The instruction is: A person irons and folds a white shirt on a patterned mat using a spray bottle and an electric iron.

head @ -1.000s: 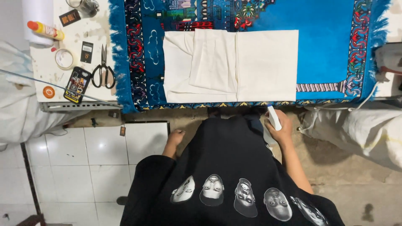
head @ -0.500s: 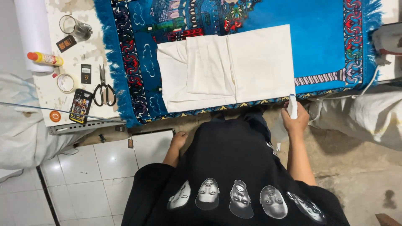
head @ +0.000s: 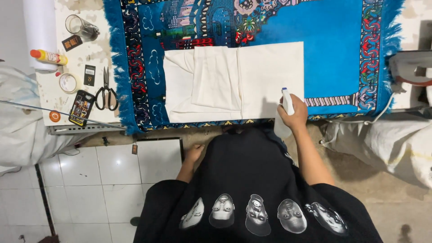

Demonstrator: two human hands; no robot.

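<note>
- Your right hand (head: 294, 114): raised at the near edge of the table, fingers wrapped around a white spray bottle (head: 285, 112), its nozzle end over the lower right corner of the folded cloth.
- Your left hand (head: 194, 153): low beside your body, below the table edge, holding nothing, fingers loosely curled; well apart from the right hand.
- White folded cloth (head: 234, 81): lies flat on the blue patterned rug (head: 333, 49), a smaller folded layer sitting on top near its middle.
- Rug: covers most of the table, fringe showing along its left and right ends.
- Scissors (head: 106, 90): black-handled, on the bare white tabletop (head: 96, 49) left of the rug.
- Phone (head: 81, 108): in a dark patterned case, just left of the scissors.
- Tape roll (head: 68, 83): above the phone.
- Small bottle with an orange cap (head: 48, 56): lying on its side, near the tape roll.
- Clear glass (head: 80, 28): at the far left corner of the table.
- Your black shirt (head: 256, 193): printed with a row of faces, fills the lower view.
</note>
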